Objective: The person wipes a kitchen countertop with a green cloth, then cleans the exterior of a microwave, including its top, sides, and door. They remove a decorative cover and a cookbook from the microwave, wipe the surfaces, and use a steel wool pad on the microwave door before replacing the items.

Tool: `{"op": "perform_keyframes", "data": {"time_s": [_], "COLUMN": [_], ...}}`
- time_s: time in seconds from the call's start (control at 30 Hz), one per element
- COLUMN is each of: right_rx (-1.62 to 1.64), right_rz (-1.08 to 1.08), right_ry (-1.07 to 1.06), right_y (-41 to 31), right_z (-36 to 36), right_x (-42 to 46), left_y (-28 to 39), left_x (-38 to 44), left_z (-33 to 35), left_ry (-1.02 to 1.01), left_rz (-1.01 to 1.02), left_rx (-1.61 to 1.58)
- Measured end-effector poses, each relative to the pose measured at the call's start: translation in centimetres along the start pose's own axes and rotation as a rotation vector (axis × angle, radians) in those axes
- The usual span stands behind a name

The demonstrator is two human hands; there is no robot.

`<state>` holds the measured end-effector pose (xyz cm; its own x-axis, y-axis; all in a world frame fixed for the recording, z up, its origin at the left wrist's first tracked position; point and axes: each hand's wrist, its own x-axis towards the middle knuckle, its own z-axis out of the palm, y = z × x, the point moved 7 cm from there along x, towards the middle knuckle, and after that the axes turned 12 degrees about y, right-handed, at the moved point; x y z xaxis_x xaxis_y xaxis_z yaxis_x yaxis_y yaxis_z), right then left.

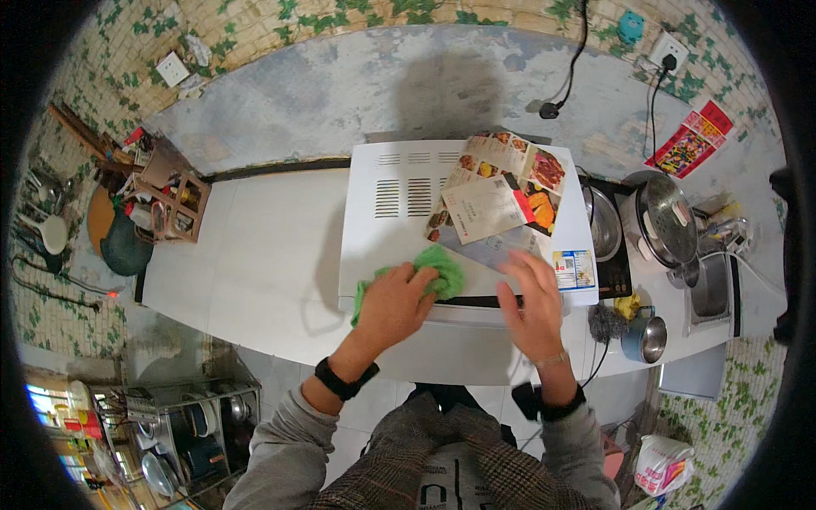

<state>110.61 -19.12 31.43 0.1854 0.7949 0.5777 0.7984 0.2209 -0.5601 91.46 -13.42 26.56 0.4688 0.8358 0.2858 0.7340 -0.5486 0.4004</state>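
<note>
A white vented metal appliance (376,255), perhaps an oven, stands on the white counter before me. Near its front edge, my left hand (396,299) grips a crumpled green cloth (446,271). To its right, my right hand (530,303) is raised over the front edge with its fingers spread, holding nothing. Printed leaflets with food pictures (545,169) lie on the appliance's right half. A cream booklet (488,207) rests on them, and a grey plastic sleeve or sheet (488,248) lies partly beneath it. A printed label (575,269) is stuck near the front right corner.
Right of the appliance are a black cooktop (615,280) with a metal pan, a lidded pot (666,220), a sink (709,287), a blue pot (644,338) and a grey scrubber (605,324). A utensil rack (182,204) stands at the counter's left end. A black plug (549,110) hangs near the wall.
</note>
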Motion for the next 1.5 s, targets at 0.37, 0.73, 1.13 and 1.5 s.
{"op": "perform_keyframes", "data": {"time_s": [0.37,0.73,1.13,1.5], "right_rx": [-0.304,-0.321,-0.387,-0.467], "right_rz": [-0.319,-0.257,-0.158,-0.178], "right_ry": [-0.173,-0.271,-0.427,-0.546], "right_y": [3.8,3.4,3.5,3.1], "right_z": [10.3,10.0,10.7,12.0], "right_x": [4.7,5.0,5.7,5.3], "left_y": [-10.5,-12.3,-16.0,-16.8], "left_x": [4.0,4.2,9.1,-7.8], "left_z": [-3.6,-1.0,1.3,11.6], "left_ry": [0.419,0.184,0.257,0.190], "left_rz": [0.027,-0.097,-0.035,-0.509], "left_rx": [0.313,-0.100,-0.294,-1.196]}}
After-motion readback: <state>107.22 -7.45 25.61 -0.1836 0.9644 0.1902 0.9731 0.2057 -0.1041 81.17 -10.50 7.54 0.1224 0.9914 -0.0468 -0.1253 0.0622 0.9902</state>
